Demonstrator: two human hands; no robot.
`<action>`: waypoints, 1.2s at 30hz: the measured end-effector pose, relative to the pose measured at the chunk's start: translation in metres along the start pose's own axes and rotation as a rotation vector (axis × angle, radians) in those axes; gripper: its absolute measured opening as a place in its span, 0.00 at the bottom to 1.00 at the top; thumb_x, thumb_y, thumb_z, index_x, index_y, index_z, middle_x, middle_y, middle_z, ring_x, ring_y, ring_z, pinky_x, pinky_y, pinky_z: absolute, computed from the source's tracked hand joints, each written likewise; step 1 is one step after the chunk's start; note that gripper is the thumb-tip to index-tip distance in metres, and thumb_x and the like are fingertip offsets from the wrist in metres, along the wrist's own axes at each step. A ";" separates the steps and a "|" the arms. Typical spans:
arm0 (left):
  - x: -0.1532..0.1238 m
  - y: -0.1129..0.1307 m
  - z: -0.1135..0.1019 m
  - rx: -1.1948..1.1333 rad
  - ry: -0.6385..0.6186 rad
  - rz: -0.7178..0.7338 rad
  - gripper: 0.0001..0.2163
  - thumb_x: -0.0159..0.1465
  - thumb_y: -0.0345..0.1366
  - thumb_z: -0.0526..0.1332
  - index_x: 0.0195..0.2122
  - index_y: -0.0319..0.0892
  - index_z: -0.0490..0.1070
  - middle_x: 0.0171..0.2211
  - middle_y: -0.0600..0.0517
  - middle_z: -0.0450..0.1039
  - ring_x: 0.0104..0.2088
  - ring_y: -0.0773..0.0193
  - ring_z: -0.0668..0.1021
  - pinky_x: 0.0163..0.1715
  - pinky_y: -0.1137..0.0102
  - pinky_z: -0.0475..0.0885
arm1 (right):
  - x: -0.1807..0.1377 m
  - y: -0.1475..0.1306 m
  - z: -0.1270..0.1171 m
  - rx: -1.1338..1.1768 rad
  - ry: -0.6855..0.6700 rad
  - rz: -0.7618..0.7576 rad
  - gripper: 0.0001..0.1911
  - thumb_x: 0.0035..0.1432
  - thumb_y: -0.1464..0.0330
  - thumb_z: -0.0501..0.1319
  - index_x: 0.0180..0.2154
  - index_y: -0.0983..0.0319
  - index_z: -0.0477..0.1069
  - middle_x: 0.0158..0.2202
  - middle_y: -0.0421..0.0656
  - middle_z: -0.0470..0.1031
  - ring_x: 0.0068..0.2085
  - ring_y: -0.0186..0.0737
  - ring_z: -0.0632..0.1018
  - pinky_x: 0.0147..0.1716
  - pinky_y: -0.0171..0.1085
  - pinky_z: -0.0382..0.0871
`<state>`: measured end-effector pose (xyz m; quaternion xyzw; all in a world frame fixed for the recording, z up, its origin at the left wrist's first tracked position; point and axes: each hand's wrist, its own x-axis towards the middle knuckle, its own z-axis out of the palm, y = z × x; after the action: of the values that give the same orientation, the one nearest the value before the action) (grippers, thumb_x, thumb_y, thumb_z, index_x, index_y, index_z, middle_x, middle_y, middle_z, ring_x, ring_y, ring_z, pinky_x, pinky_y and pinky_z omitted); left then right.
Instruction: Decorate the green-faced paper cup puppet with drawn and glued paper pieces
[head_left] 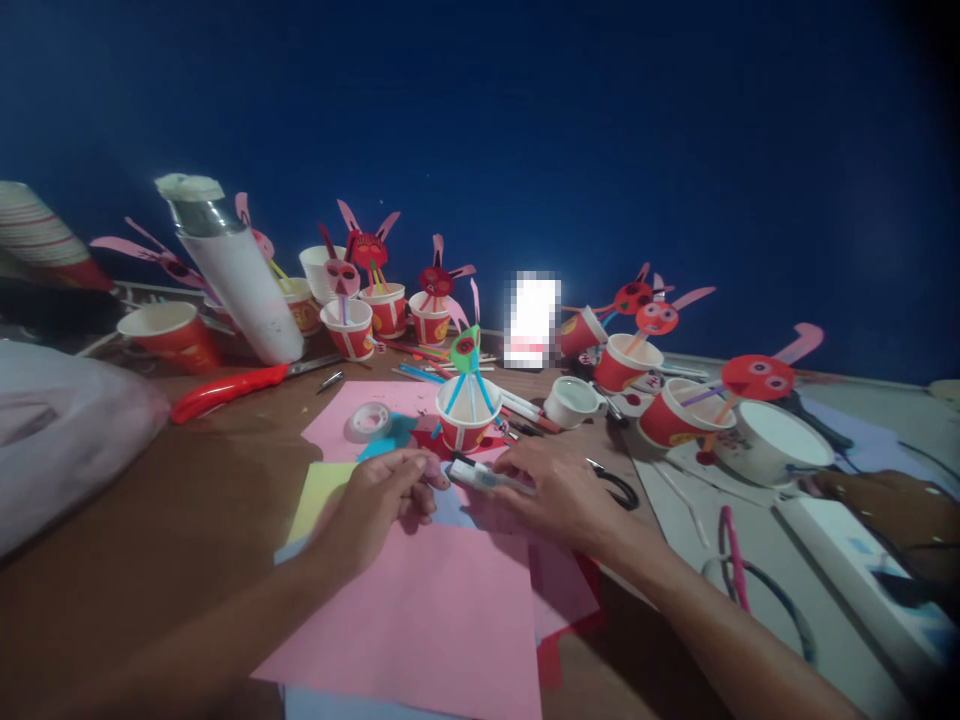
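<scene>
My left hand [396,488] pinches a small pinkish paper piece [435,473] between thumb and finger. A white marker [480,476] with a black end is held in my right hand [559,495], its tip close to that piece. Both hands are above a stack of coloured paper, with a large pink sheet [420,610] on top. Just beyond them stands a red and white paper cup [466,432], with blue straws and a green paper face [466,350] with pink ears. A tape roll [370,422] lies to its left.
Several paper cups with rabbit-like faces, such as a red one [757,378], line the back. A white bottle [244,290], red-handled scissors [229,394] and a plastic bag [71,440] are left. At right are a small white cup [572,402], a bowl [780,440] and a power strip [847,560].
</scene>
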<state>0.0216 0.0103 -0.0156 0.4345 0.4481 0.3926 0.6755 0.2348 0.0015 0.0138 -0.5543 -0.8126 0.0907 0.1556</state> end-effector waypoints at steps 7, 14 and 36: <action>0.000 -0.001 -0.002 0.013 -0.028 0.018 0.12 0.61 0.42 0.54 0.32 0.38 0.69 0.26 0.51 0.69 0.21 0.70 0.70 0.17 0.76 0.62 | -0.004 0.001 0.029 -0.199 0.117 -0.116 0.11 0.54 0.61 0.58 0.28 0.62 0.68 0.29 0.45 0.71 0.33 0.41 0.71 0.31 0.36 0.58; 0.000 0.001 -0.001 0.027 -0.014 0.012 0.11 0.61 0.41 0.55 0.32 0.38 0.68 0.26 0.52 0.69 0.21 0.70 0.70 0.17 0.76 0.62 | -0.006 0.001 0.030 -0.197 0.142 -0.173 0.09 0.54 0.63 0.58 0.26 0.61 0.66 0.27 0.44 0.70 0.31 0.39 0.69 0.30 0.36 0.55; 0.001 0.005 -0.002 -0.077 -0.035 -0.062 0.07 0.59 0.39 0.57 0.31 0.39 0.67 0.23 0.53 0.70 0.19 0.70 0.71 0.16 0.76 0.61 | -0.004 -0.018 0.001 1.301 -0.327 0.189 0.15 0.62 0.62 0.50 0.48 0.62 0.60 0.31 0.42 0.73 0.29 0.33 0.73 0.26 0.32 0.62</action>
<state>0.0193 0.0130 -0.0117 0.4011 0.4341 0.3808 0.7111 0.2201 -0.0093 0.0180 -0.3957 -0.5534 0.6573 0.3242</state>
